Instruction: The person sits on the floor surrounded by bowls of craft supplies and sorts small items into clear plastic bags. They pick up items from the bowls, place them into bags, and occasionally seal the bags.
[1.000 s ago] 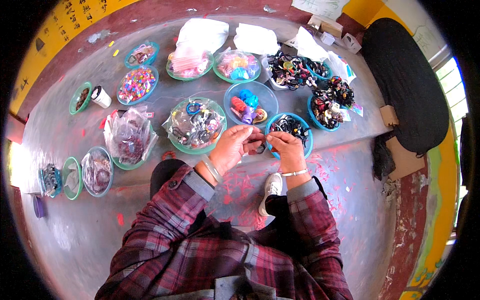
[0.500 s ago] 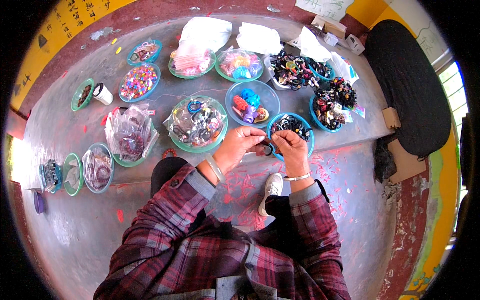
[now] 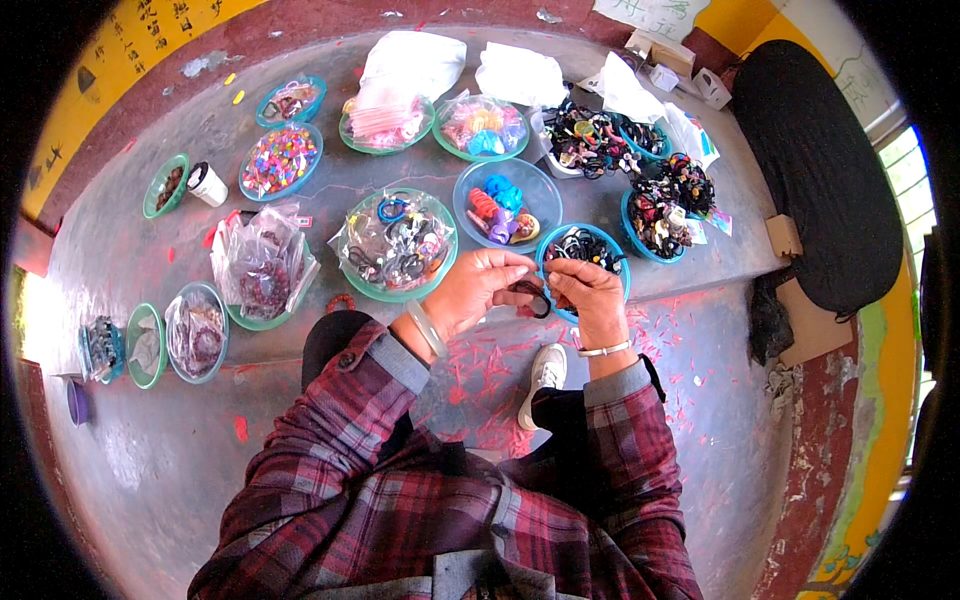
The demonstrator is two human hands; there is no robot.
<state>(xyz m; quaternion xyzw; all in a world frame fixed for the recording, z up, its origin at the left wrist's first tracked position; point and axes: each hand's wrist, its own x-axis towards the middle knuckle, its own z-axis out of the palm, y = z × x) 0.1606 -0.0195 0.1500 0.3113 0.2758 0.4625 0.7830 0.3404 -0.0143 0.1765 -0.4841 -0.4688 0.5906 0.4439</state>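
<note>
My left hand (image 3: 478, 287) and my right hand (image 3: 592, 293) meet in front of me, both pinching a small black hair tie (image 3: 533, 293) between the fingertips. Just beyond them stands a blue bowl (image 3: 612, 237) of black hair ties. A clear-rimmed bowl (image 3: 540, 190) with blue, red and purple hair ties sits behind that. To the left is a green bowl (image 3: 358, 282) with a plastic bag of mixed ties. My sleeves are red plaid, with a bangle on each wrist.
Several more green and blue bowls of colourful hair accessories ring the grey concrete ledge, such as a bead bowl (image 3: 278, 160) and a bagged bowl (image 3: 262, 268). White plastic bags (image 3: 410, 62) lie at the back. A black cloth (image 3: 820, 170) lies right. My white shoe (image 3: 545, 372) rests below.
Both hands stay together at the blue bowl, working the black tie; the fingers have shifted slightly, nothing else moved.
</note>
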